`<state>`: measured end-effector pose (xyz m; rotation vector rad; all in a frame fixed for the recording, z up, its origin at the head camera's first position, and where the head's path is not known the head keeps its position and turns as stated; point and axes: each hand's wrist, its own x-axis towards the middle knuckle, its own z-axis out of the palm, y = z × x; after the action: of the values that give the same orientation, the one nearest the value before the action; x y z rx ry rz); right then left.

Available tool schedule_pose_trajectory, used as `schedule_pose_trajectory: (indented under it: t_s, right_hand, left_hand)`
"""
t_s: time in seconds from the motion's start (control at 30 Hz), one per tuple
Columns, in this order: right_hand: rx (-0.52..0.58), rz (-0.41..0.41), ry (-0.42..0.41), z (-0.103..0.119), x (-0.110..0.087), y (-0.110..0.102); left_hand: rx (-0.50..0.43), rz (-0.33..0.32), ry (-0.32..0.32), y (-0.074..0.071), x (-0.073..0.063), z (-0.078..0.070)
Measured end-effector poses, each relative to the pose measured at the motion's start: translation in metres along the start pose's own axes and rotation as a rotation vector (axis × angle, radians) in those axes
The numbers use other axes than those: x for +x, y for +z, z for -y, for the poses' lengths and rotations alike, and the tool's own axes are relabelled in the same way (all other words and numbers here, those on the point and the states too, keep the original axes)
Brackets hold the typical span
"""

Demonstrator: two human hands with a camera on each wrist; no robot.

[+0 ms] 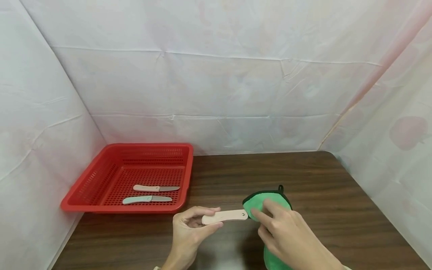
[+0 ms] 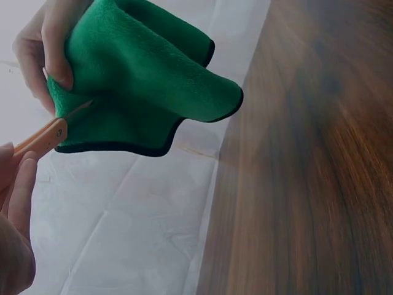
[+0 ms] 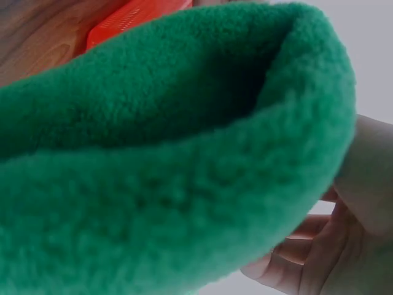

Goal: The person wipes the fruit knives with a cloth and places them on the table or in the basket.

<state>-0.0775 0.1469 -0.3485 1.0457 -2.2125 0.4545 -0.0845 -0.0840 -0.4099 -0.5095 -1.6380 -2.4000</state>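
My left hand [image 1: 187, 234] grips the pale pink handle of a folding knife [image 1: 227, 215] between thumb and fingers, held level above the table. The knife's blade [image 2: 81, 109] is out and points right, lying against a green cloth [image 1: 258, 200] with black edging and a small loop. With curled fingers, my right hand [image 1: 287, 228] holds this cloth at the blade. In the head view the cloth hides the blade; the left wrist view shows part of it. Folded plush fabric of the cloth [image 3: 184, 203] fills most of the right wrist view.
A red plastic basket [image 1: 192, 161] stands at the back left of the dark wooden table [image 1: 324, 183]. In it lie two open folding knives, one pink-handled [image 1: 146, 188], one light-blue-handled [image 1: 137, 200]. Pale sheeting [image 1: 219, 86] encloses the table at the back and sides.
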Motion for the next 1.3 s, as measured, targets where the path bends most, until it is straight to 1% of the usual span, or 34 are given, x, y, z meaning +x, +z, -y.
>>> schedule_pose_trajectory:
  t_s: [0.13, 0.27, 0.37, 0.53, 0.73, 1.0, 1.3]
  right_hand:
    - [-0.007, 0.013, -0.008, 0.000, -0.001, 0.003]
    - [-0.016, 0.037, 0.014, -0.004, -0.006, 0.002]
    - [-0.020, 0.025, 0.022, -0.013, -0.013, -0.001]
    - [-0.035, -0.019, 0.004, -0.024, -0.019, -0.002]
    - [-0.057, -0.018, 0.017, -0.024, -0.020, -0.003]
    - [-0.037, -0.017, 0.046, -0.025, -0.021, -0.008]
    - [-0.029, -0.035, 0.048, -0.023, -0.013, -0.018]
  left_hand:
    - [-0.012, -0.005, 0.026, 0.000, 0.000, 0.000]
    - [-0.028, -0.007, 0.059, -0.004, 0.001, -0.001]
    - [-0.058, -0.002, 0.070, -0.009, 0.001, -0.002]
    - [-0.084, 0.004, 0.074, -0.015, 0.002, -0.004]
    - [-0.068, 0.001, 0.051, -0.016, 0.000, -0.003]
    - [-0.019, -0.005, -0.015, -0.016, 0.000, -0.004]
    - [-0.004, -0.006, -0.061, -0.015, -0.001, -0.003]
